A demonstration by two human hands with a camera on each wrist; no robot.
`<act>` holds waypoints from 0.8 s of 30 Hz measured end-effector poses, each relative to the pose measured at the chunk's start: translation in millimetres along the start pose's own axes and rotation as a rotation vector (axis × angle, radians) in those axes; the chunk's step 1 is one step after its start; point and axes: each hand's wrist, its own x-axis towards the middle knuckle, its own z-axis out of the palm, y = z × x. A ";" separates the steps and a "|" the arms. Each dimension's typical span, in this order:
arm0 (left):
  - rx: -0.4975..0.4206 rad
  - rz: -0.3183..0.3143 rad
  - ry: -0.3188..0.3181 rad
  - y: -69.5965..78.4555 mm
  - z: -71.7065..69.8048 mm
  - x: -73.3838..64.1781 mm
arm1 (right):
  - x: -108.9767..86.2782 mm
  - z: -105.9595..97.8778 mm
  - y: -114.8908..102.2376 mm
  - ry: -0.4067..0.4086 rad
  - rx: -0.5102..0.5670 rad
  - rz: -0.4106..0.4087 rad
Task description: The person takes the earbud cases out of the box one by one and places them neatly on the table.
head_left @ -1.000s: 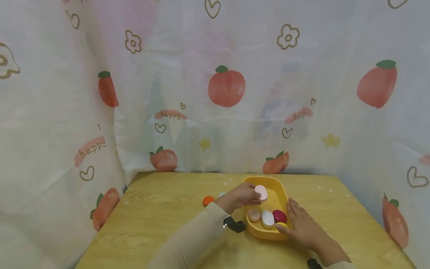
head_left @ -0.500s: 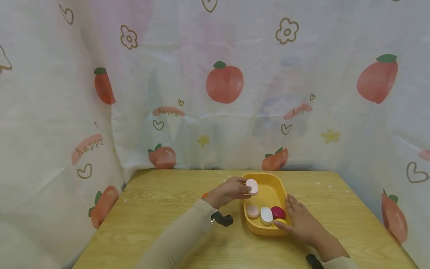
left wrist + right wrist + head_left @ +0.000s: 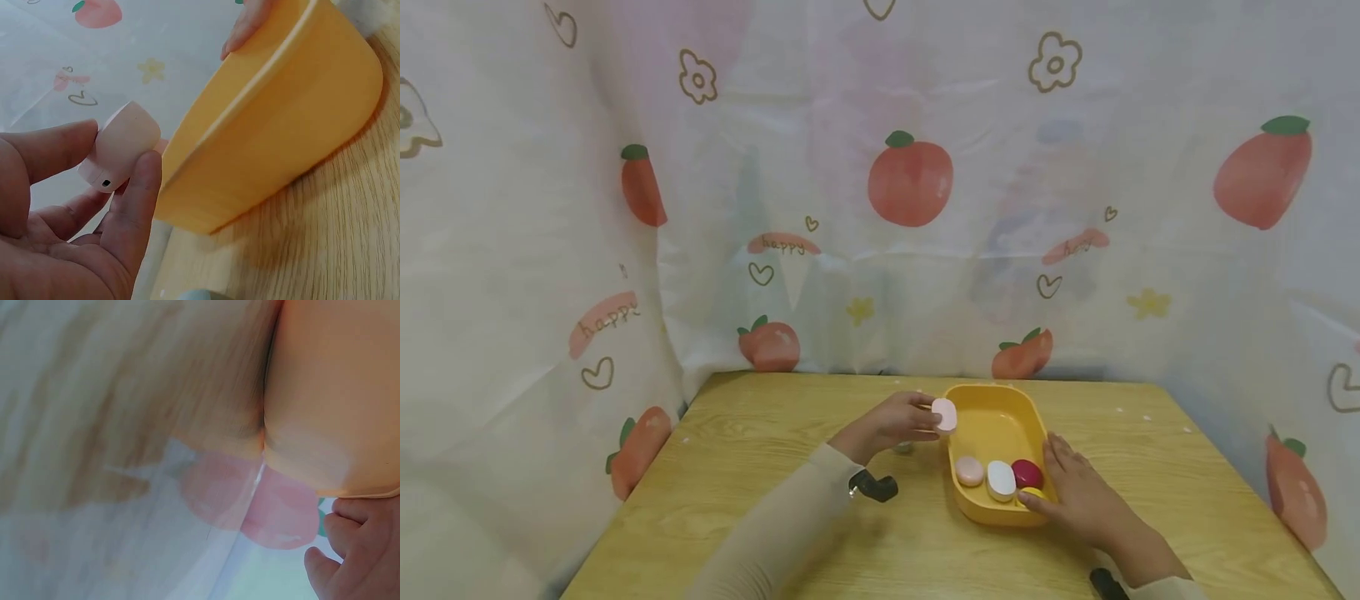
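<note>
My left hand [image 3: 887, 423] pinches a small pale pink rounded case [image 3: 944, 416] between thumb and fingers, at the left rim of a yellow tray [image 3: 1000, 515]. In the left wrist view, a tiny dark slot shows on the underside of the pink case [image 3: 122, 150]. On the tray's right rim rests my right hand [image 3: 1086, 500], fingers fairly straight, thumb reaching inside over a partly hidden yellow piece [image 3: 1033, 495]. Also in the tray's near end lie a light pink round piece [image 3: 969, 472], a white oval piece [image 3: 1001, 481] and a dark red piece [image 3: 1027, 474].
On the wooden table [image 3: 760, 475], a pale greenish object [image 3: 904, 447] shows partly below my left hand. A white curtain [image 3: 835, 167] printed with fruit and hearts hangs along the table's back and sides.
My left hand has moved left with the pink case, from above the tray's inside to its left rim. My right hand stays at the right rim.
</note>
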 end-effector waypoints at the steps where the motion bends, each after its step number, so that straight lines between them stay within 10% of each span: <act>1: 0.004 -0.002 0.001 -0.3 -2.3 -1.0 | -0.4 0.0 0.5 -0.005 0.004 0.006; 24: 0.065 -0.019 0.051 2.6 -87.8 -25.0 | -0.5 -0.9 -3.1 -0.011 -0.001 -0.005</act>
